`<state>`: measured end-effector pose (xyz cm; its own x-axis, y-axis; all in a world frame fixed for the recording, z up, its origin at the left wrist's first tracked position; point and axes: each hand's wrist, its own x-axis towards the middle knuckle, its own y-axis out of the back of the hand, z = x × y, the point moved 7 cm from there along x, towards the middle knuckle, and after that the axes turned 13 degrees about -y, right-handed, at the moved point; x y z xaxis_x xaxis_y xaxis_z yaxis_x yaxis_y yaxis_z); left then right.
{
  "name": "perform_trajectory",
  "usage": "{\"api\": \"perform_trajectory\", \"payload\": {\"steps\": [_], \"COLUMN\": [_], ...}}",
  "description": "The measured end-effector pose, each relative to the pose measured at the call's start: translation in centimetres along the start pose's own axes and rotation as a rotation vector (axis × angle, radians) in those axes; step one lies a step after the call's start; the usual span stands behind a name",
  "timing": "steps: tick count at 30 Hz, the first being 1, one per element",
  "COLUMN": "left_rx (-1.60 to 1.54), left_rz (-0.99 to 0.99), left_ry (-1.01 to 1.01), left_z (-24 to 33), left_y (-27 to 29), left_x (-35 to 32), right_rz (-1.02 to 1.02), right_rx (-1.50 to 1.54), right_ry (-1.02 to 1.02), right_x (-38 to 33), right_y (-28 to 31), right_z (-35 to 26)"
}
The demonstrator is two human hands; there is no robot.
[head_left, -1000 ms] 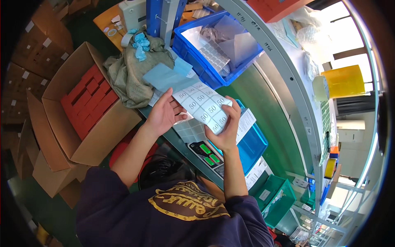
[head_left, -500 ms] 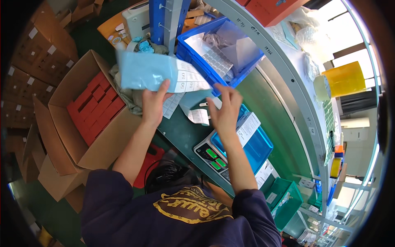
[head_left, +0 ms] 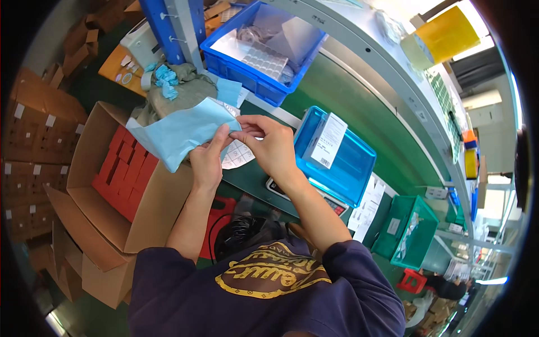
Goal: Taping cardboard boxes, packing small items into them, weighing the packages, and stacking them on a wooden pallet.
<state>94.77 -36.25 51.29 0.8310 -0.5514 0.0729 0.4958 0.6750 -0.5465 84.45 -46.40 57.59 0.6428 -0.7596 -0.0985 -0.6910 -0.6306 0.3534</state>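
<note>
A worker's left hand [head_left: 206,160] and right hand [head_left: 269,143] both pinch the mouth of a light-blue mailer bag [head_left: 182,132], held above the green worktop [head_left: 252,180]. The bag's mouth looks unsealed; an open carton of red boxes [head_left: 126,168] sits just beside.

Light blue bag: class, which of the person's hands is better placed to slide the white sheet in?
Probably the right hand: it pinches at the white sheet, while the left hand grips the light blue bag.
</note>
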Motion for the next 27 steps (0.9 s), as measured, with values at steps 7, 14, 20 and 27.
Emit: {"api": "perform_trajectory", "payload": {"steps": [7,14,20,27], "left_rx": [-0.021,-0.021,-0.008,0.434], "left_rz": [-0.157,-0.309,-0.063,0.311], "left_ry": [-0.056,0.054,0.130,0.474], "left_z": [-0.1,-2.3,-9.1,-9.3], "left_y": [-0.5,-0.7,10.3,16.4], "left_x": [-0.2,0.7,16.4,37.1], "right_rz": [-0.186,-0.234,0.291,0.106], "right_rx": [0.390,0.490,0.003,0.633], "right_ry": [-0.281,-0.353,0.015,-0.445], "right_x": [-0.4,-0.7,-4.7,-19.2], "right_y": [0.7,2.7,11.1,17.3], "right_z": [2.9,6.3,6.8,12.9]}}
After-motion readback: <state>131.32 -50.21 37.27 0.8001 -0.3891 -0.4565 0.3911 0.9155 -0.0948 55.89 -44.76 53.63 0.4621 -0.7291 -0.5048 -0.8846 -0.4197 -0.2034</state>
